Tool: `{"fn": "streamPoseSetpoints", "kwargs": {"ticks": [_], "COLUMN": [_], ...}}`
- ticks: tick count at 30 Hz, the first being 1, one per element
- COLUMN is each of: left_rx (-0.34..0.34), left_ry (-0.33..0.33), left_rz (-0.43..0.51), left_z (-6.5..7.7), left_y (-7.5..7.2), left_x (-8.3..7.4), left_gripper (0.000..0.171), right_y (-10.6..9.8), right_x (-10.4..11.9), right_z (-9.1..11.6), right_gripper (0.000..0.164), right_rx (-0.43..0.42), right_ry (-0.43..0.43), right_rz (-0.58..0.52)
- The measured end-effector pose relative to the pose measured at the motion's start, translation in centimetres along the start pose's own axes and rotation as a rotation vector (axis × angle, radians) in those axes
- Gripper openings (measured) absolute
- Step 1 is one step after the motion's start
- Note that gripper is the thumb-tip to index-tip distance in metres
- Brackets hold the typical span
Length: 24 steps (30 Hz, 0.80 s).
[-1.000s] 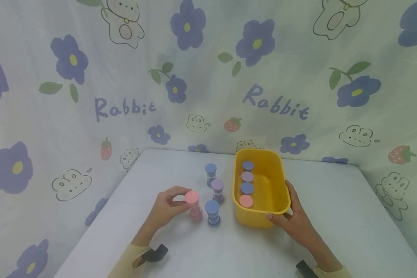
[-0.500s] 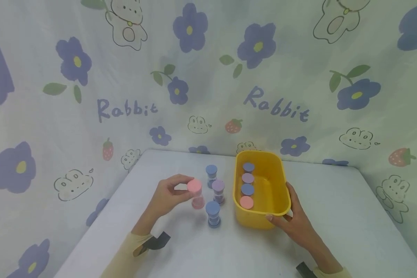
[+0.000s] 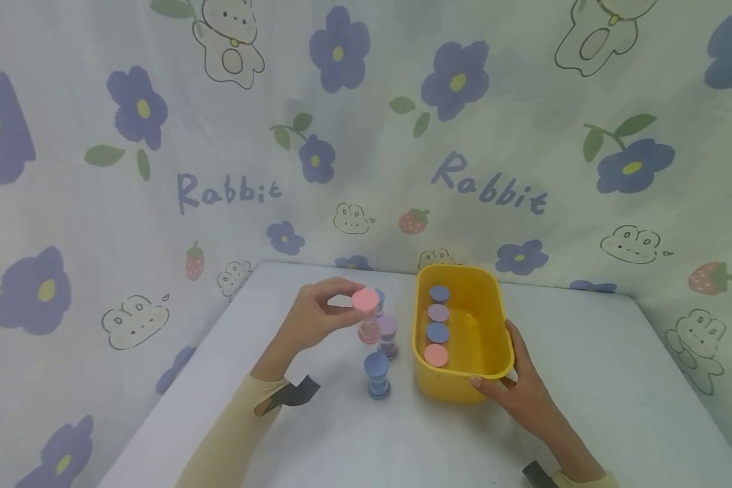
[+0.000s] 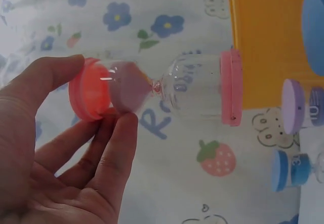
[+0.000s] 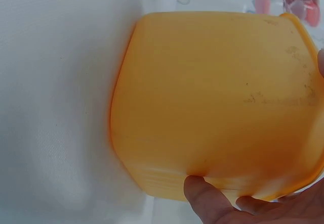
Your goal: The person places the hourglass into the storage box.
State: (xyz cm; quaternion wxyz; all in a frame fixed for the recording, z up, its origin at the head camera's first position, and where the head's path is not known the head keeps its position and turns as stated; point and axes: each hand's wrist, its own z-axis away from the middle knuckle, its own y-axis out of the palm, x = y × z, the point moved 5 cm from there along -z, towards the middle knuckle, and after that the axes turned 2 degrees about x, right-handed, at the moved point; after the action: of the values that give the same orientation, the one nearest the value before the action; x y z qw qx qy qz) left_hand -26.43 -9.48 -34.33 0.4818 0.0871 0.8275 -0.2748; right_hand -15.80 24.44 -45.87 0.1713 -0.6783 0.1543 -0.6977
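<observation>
My left hand [image 3: 317, 315] pinches a pink-capped hourglass [image 4: 157, 90] by its upper cap, thumb on one side and fingers on the other. It is lifted above the table, and sand shows in the bulb near the held cap. My right hand [image 3: 524, 390] grips the near right corner of a yellow bin [image 3: 454, 390], thumb at the rim and fingers along the outer side. Inside the bin, a row of hourglasses lines the left wall: a pink one [image 3: 436, 355] nearest, then a blue one [image 3: 437, 333], a purple one [image 3: 438, 312] and another blue one [image 3: 440, 293].
Left of the bin on the white table [image 3: 463, 447] stand a blue hourglass [image 3: 377, 376] in front and a purple hourglass [image 3: 388, 335] behind it. A farther blue hourglass [image 3: 379, 298] is partly hidden by the held one. A patterned curtain [image 3: 366, 135] rises behind the table.
My left hand has lifted the pink hourglass off the table and carried it up, away and rightward, over the standing hourglasses. My right hand stays on the bin.
</observation>
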Motion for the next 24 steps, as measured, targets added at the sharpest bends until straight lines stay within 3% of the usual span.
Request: {"fn": "streamPoseSetpoints", "kwargs": {"ticks": [5,24], "left_rx": [0.020,0.085], "left_ry": [0.025,-0.033], "left_rz": [0.047,-0.032], "left_z": [-1.7,-7.9], "left_y": [0.6,3.3], "left_x": [-0.7,-1.9], "left_gripper": [0.039,0.037], "right_y": [0.0,0.0], "right_x": [0.1,0.0], "right_z": [0.0,0.0], "right_gripper": [0.116,0.117], "right_rx": [0.006,0.000], "right_ry": [-0.018,-0.013], "right_rz": [-0.006,-0.008]}}
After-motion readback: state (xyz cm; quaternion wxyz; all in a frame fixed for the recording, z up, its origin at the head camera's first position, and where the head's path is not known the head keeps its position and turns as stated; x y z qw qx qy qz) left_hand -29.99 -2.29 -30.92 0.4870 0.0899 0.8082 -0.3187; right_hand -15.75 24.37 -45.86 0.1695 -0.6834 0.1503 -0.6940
